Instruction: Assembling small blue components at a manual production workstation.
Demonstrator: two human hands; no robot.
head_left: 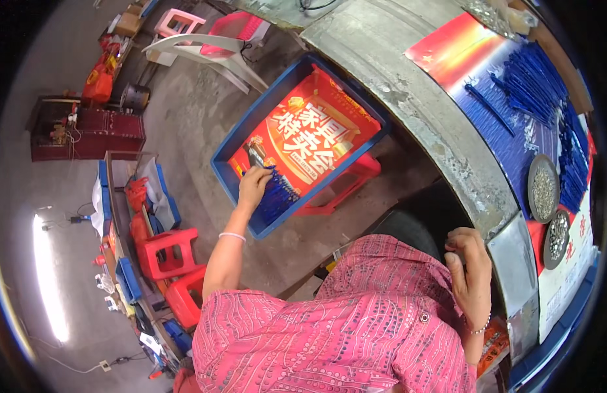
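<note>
My left hand (252,187) reaches into a blue plastic crate (229,183) in front of me. Its fingers are closed at the upper end of the thin blue strips, with a blue strip showing by the fingertips. Many such blue strips (276,198) lie side by side in the crate's near corner, small shiny spots on their ends. Under them a red and orange printed sheet (297,124) lines the crate. My right hand (469,270) hangs beside the table edge at my right, loosely curved, thumb apart, with nothing visible in it.
A red stool (359,171) stands under the crate. On the worn metal table (382,56) at right lie more blue strips (529,82) and two dishes (545,190) of small metal parts. Red stools (166,252), a white chair (212,52) and a cluttered shelf stand left.
</note>
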